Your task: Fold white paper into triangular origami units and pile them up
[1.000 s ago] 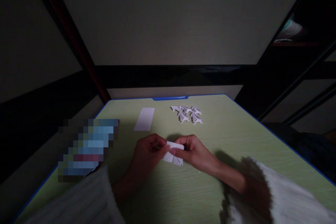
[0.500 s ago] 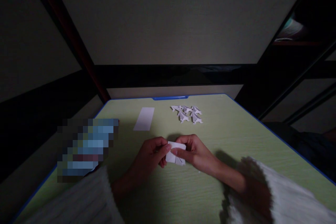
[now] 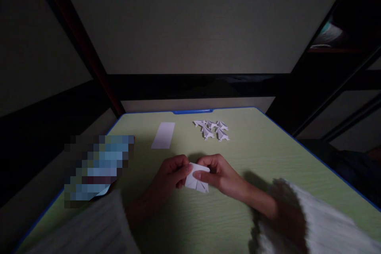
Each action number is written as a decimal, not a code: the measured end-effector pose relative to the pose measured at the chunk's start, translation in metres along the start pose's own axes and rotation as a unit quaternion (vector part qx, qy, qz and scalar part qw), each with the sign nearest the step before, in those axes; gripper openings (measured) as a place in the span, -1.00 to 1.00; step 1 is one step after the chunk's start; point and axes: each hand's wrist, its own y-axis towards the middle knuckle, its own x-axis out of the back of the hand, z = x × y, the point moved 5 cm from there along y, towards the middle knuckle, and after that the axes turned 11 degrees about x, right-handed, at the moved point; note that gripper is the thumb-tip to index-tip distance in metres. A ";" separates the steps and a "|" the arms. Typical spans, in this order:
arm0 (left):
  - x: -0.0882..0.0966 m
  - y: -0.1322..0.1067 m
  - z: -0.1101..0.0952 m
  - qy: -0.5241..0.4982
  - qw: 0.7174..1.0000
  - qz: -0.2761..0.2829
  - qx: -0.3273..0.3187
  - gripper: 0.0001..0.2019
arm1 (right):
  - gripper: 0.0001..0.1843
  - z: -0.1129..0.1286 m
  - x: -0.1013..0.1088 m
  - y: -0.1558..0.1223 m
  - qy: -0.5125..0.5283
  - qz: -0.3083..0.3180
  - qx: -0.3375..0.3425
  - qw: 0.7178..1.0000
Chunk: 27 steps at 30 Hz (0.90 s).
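A small folded white paper piece (image 3: 195, 180) is held between both hands just above the pale green table (image 3: 208, 222). My left hand (image 3: 169, 174) pinches its left edge with closed fingers. My right hand (image 3: 218, 174) grips its top right, thumb pressed on the paper. Both wrists come out of white knitted sleeves. Crease lines show on the lower part of the paper.
A flat white paper strip (image 3: 163, 135) lies at the back left. Several finished folded paper shapes (image 3: 212, 129) sit in a cluster at the back middle. A blurred-out object (image 3: 97, 168) lies at the left edge. The table has a blue rim (image 3: 193, 111); dark frames stand behind.
The paper piece has tilted and dropped slightly toward the table. Both hands have shifted their grip a little; their place over the table is nearly the same.
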 end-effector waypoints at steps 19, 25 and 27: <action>-0.004 -0.004 0.003 0.039 0.997 0.061 0.035 -0.63 | -0.75 0.002 -0.006 -0.002 -0.002 0.069 -0.007 0.998; -0.004 0.002 0.008 0.007 0.998 0.056 0.031 -0.54 | -0.70 0.002 -0.002 0.000 0.042 0.013 -0.009 0.999; -0.006 0.003 0.011 0.033 0.996 0.072 0.027 -0.56 | -0.69 0.003 -0.002 0.001 0.043 0.005 -0.004 0.999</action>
